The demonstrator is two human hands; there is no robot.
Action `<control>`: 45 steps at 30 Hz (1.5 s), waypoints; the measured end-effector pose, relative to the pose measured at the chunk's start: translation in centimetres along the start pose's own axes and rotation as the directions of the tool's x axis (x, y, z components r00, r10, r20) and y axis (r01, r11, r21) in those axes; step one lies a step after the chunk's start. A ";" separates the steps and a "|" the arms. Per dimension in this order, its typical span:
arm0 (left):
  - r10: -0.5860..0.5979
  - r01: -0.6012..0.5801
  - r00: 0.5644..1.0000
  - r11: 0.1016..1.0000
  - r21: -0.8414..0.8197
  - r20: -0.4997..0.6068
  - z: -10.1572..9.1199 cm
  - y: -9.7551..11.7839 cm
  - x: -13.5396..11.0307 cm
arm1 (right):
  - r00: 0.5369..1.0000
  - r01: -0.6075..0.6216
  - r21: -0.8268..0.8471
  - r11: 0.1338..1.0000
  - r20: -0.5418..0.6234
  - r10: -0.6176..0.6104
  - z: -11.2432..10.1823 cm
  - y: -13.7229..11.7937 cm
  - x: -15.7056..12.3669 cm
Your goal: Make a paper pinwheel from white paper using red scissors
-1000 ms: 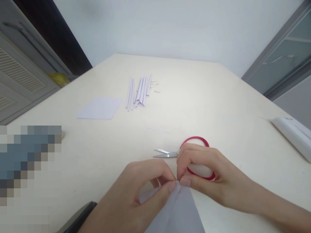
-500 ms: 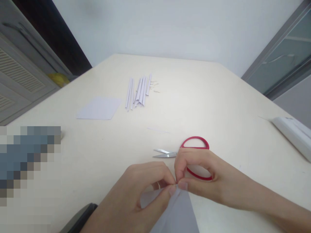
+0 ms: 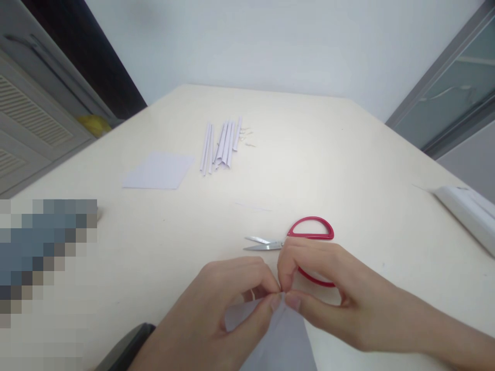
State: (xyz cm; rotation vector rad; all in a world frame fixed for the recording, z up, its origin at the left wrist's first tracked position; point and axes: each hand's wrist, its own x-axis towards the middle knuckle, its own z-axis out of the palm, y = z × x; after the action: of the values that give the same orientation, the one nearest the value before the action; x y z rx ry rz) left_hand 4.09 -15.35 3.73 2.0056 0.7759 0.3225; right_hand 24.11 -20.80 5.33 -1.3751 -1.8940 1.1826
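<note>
A sheet of white paper (image 3: 286,340) hangs at the near edge of the view, its top corner pinched between both hands. My left hand (image 3: 235,304) is closed, thumb and forefinger gripping the corner from the left. Close beside it, my right hand (image 3: 320,283) pinches the same tip from the right, the fingertips almost touching. Just beyond lies a pair of scissors (image 3: 311,221) with red handles, blades slightly apart and pointing left; my right hand covers part of it. The lower part of the paper runs out of view.
Several rolled paper tubes (image 3: 225,147) lie at the back, with small scraps (image 3: 247,135) beside them. Left of these is a flat stack of paper (image 3: 158,171). A thin paper strip (image 3: 253,207) rests mid-table. A white object (image 3: 467,211) stands at the right edge.
My right hand has dipped slightly at the knuckles and wrist, showing more of the upper scissor handle. Both hands still pinch the paper's corner.
</note>
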 end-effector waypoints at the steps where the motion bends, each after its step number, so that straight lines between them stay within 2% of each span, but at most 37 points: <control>1: -0.002 0.002 1.000 1.000 -0.002 0.003 0.0 0.0 0.0 | 1.000 0.017 -0.030 0.999 0.001 -0.017 0.1 0.0 -0.1; 5: -0.008 0.007 1.000 1.000 0.015 0.006 0.0 0.0 0.0 | 0.995 0.095 -0.126 0.987 0.023 -0.093 0.4 0.1 0.0; 10: 0.010 -0.010 1.000 1.000 0.025 0.012 -0.1 0.0 0.1 | 0.990 0.136 -0.069 0.988 0.035 -0.134 0.5 0.2 0.2; 14: 0.021 -0.021 1.000 0.999 0.026 0.021 -0.1 0.0 0.1 | 0.991 0.129 -0.014 0.992 0.032 -0.129 0.5 0.3 0.2; 20: -0.023 0.022 0.999 0.999 0.030 0.031 -0.1 -0.2 -0.1 | 0.994 0.111 0.021 0.994 0.006 -0.111 0.4 0.3 0.4; 29: -0.081 0.082 0.996 0.996 -0.037 0.020 -0.3 -0.1 0.4 | 0.996 0.091 0.013 0.996 -0.015 -0.090 0.4 0.1 0.4; 36: -0.082 0.086 0.996 0.992 -0.092 0.040 -0.7 0.1 0.8 | 0.996 0.029 -0.002 1.000 -0.089 -0.029 0.3 0.4 0.4; 39: -0.106 0.114 0.992 0.982 -0.152 0.062 -0.9 0.2 1.0 | 0.994 0.040 -0.003 0.999 -0.102 -0.040 0.4 0.4 0.3; 41: -0.099 0.121 0.990 0.961 -0.250 0.100 -1.0 0.1 1.2 | 0.992 0.061 0.005 0.998 -0.112 -0.060 0.4 0.5 0.2; 45: -0.105 0.204 0.970 0.844 -0.497 0.220 -1.1 -0.7 1.7 | 0.983 0.129 0.005 0.992 -0.134 -0.127 0.4 0.5 0.3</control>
State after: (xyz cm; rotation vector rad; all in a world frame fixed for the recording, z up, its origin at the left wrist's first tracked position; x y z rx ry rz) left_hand 4.50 -13.27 3.59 1.4297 0.6450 0.2154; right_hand 23.95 -20.62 4.64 -1.2713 -1.8472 1.0142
